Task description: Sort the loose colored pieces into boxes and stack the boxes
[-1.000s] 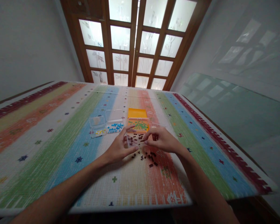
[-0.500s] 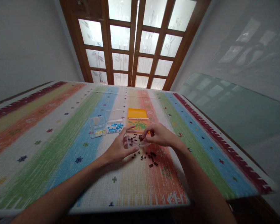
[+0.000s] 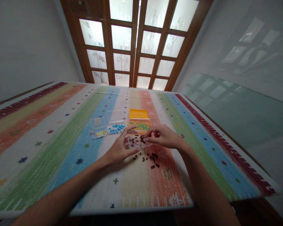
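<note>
My left hand (image 3: 121, 148) is wrapped round the left side of a small clear plastic box (image 3: 132, 145), its thumb along the near edge. Several dark brown toy bricks (image 3: 136, 137) lie inside the box. My right hand (image 3: 163, 135) is over the box's right end, fingers curled and thumb close to the index finger beside the bricks; whatever sits between the fingertips is too small to make out. On the tablecloth just in front of the box, more brown bricks (image 3: 153, 157) lie scattered.
Behind the box stands an orange-yellow case (image 3: 138, 114) with its lid raised, green pieces (image 3: 141, 126) inside. To its left are an open clear box of blue pieces (image 3: 117, 127) and a smaller one with yellow pieces (image 3: 101, 133). A striped cloth (image 3: 89, 169) covers the table.
My right hand has shifted slightly to the right, its fingertips drawing back a little from the bricks in the box. My left hand and the box stay in place.
</note>
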Motion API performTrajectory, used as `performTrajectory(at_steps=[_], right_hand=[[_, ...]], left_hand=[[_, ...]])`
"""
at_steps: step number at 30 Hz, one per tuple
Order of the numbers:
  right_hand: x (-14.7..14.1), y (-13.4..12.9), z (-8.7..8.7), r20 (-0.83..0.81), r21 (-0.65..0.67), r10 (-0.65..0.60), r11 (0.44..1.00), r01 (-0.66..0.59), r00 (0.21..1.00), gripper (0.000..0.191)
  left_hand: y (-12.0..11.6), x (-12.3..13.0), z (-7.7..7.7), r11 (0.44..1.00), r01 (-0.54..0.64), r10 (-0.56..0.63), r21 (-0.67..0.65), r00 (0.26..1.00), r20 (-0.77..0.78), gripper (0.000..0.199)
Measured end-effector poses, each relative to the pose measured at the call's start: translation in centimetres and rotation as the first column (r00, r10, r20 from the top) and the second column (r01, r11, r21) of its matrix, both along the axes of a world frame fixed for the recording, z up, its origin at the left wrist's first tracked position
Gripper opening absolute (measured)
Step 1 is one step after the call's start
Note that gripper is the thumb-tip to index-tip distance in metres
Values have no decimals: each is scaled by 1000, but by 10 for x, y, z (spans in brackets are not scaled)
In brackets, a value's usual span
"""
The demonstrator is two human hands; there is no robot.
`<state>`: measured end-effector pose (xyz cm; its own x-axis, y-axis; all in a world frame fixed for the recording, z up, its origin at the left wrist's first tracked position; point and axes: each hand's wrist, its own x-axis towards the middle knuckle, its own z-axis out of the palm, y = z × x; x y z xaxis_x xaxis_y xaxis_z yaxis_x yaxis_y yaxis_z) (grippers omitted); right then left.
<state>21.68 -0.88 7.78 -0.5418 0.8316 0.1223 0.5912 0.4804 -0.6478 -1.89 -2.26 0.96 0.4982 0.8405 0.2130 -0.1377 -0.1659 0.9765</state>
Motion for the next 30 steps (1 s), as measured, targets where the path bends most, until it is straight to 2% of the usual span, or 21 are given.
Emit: performTrajectory(at_steps=[3, 7, 11, 13, 16, 18, 21, 24, 30], right_hand=[[14, -7, 3, -40, 22, -45, 999, 46, 998, 14], [32, -18, 1, 19, -95, 20, 995, -18, 1000, 19], [37, -29, -18, 121, -188, 67, 981, -43, 990, 12], [35, -35, -30, 176, -192, 30, 981, 4, 984, 5], [32, -44, -44, 198, -218, -49, 972, 92, 979, 6], [32, -50, -48, 202, -196, -75, 974, 116, 976, 10], [32, -58, -47, 246, -78, -83, 991, 105, 966, 17], [31, -64, -45, 295, 15, -94, 996, 93, 951, 16], [31, -69, -52, 290, 75, -80, 995, 61, 953, 16]], left_hand=[[0, 0, 2, 1000, -17, 17, -17, 1000, -18, 76], [0, -1, 4, 999, -47, 47, 2, 997, -65, 75], [1, -2, 4, 998, -68, 69, 14, 992, -104, 75], [2, -2, 3, 998, -68, 69, 13, 994, -83, 75], [3, -1, 3, 998, -61, 61, 8, 997, -53, 75], [3, -1, 4, 998, -60, 61, 8, 997, -50, 74], [2, -1, 4, 998, -55, 56, 12, 997, -52, 73], [2, 0, 3, 998, -55, 56, 21, 997, -52, 73], [1, 0, 3, 999, -48, 49, 23, 998, -43, 74]])
